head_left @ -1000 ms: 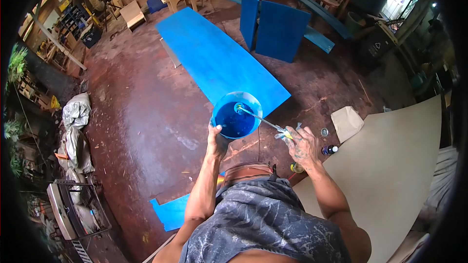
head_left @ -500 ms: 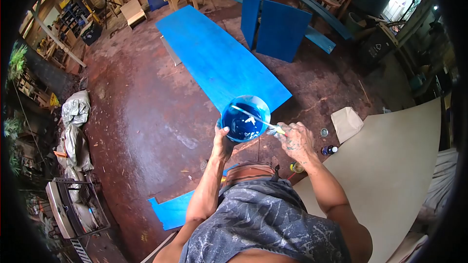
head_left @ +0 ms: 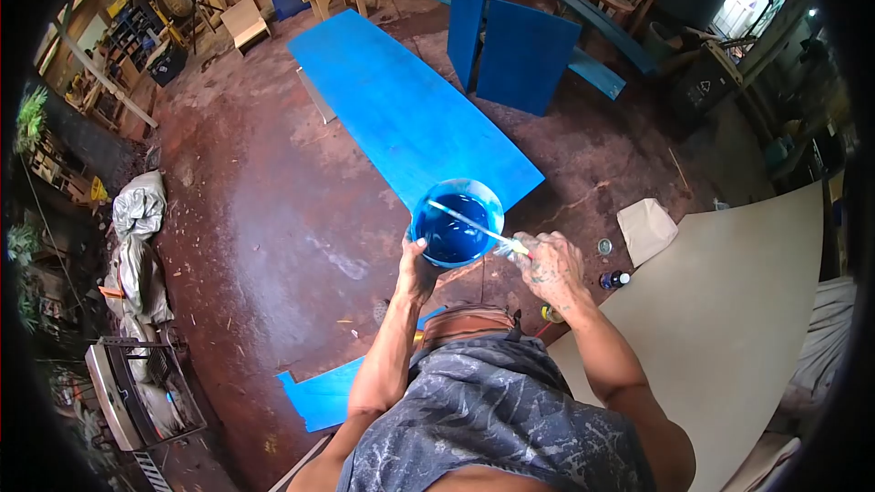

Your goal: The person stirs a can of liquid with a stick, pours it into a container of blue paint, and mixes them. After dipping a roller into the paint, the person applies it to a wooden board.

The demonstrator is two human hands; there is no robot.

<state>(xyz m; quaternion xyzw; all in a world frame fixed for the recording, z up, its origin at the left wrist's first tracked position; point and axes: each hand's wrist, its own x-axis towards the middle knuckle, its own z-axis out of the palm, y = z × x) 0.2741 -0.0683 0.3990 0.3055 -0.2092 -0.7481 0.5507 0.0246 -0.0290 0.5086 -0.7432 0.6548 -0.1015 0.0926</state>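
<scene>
My left hand (head_left: 416,266) grips a round paint bucket (head_left: 497,203) at its near left side, thumb up by the rim. Dark blue liquid paint (head_left: 453,235) with light glints on it lies inside. In my right hand (head_left: 553,266) is a thin, pale metal rod with a yellowish handle (head_left: 471,221), which slants across the bucket's mouth, its far tip over the left part of the opening. Paint smears mark my right hand. Just beyond the bucket stretches a long blue-painted board (head_left: 410,105), partly covered by the bucket in this view.
Two blue panels (head_left: 524,59) stand upright at the far right of the board. A small dark bottle (head_left: 615,280), a glass jar (head_left: 604,246) and a beige cloth bag (head_left: 647,230) sit beside a large pale sheet (head_left: 720,310). Silvery sacks (head_left: 141,205) line the left side.
The rod has shifted slightly left within the bucket, and the bright glints on the paint have changed. Both hands keep their holds.
</scene>
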